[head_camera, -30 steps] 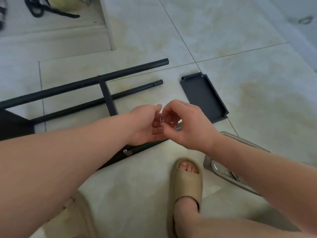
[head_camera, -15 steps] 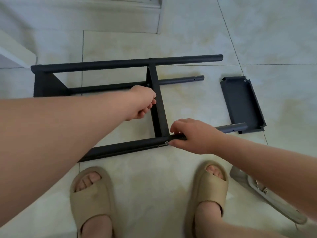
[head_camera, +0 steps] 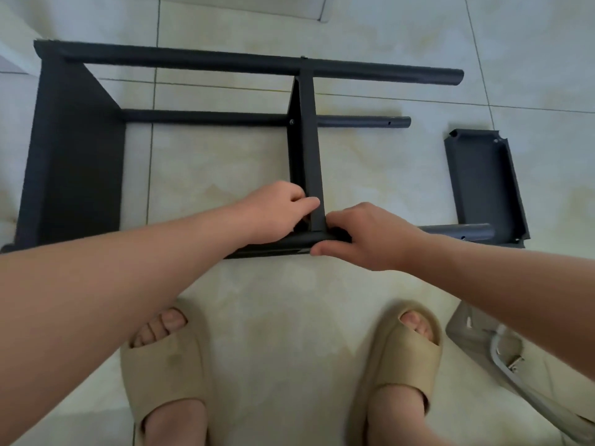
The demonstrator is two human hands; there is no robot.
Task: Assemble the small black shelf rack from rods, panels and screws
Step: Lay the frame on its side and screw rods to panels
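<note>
Head view: the left hand (head_camera: 277, 210) is pinching the middle panel (head_camera: 309, 140) with curled fingers, and the right hand (head_camera: 370, 236) is gripping the near rod (head_camera: 457, 231). The rack (head_camera: 74, 149) is lying on the floor (head_camera: 289, 300), with a loose panel (head_camera: 483, 185) at its right.

Three rods (head_camera: 225, 62), three panels (head_camera: 483, 185), two hands (head_camera: 280, 210), two slippers (head_camera: 164, 365)

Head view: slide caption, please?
Left hand holds the middle panel while right hand grips the near rod at their joint.

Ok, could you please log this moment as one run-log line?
left hand: pinches black metal middle panel | right hand: grips near black rod | loose black tray panel: on floor
</note>
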